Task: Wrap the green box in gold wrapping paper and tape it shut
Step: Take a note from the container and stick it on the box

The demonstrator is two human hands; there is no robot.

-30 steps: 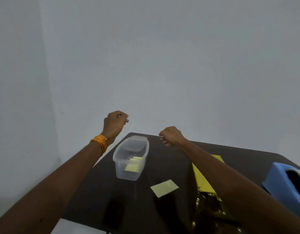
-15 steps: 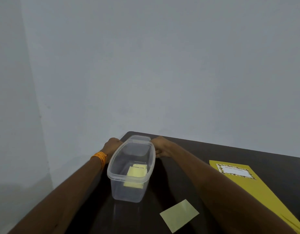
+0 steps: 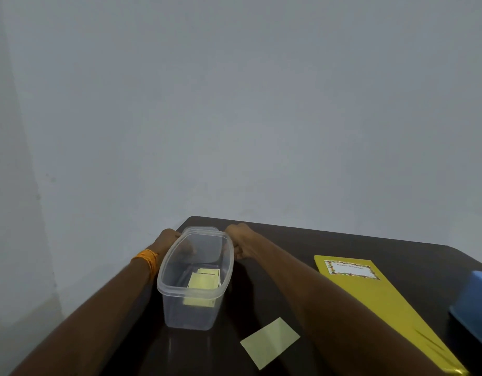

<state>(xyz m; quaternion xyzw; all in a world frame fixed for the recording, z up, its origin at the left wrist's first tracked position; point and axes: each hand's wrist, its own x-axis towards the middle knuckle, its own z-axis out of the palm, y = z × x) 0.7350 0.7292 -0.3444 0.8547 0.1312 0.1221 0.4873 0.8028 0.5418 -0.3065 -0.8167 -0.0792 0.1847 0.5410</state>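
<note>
Item one: we list a long yellow-gold paper sheet (image 3: 381,305) with a colour-bordered white label (image 3: 352,270) near its far end. It lies flat on the right of the dark glossy table (image 3: 302,248), running towards us. Its near tip looks shiny gold.

Item two: a pale green rectangular card (image 3: 270,343), flat on the table left of the sheet and apart from it.

Item three: a clear plastic tub (image 3: 191,313), upright and open-topped, with pale yellow-green paper slips (image 3: 203,283) on its floor.

We see the left hand (image 3: 168,241), orange bangles (image 3: 146,257) at its wrist, gripping the tub's far left rim. The right hand (image 3: 241,241) has its fingers curled against the far right side.

Item four: a blue plastic object (image 3: 476,308), cut off at the right edge.
</note>
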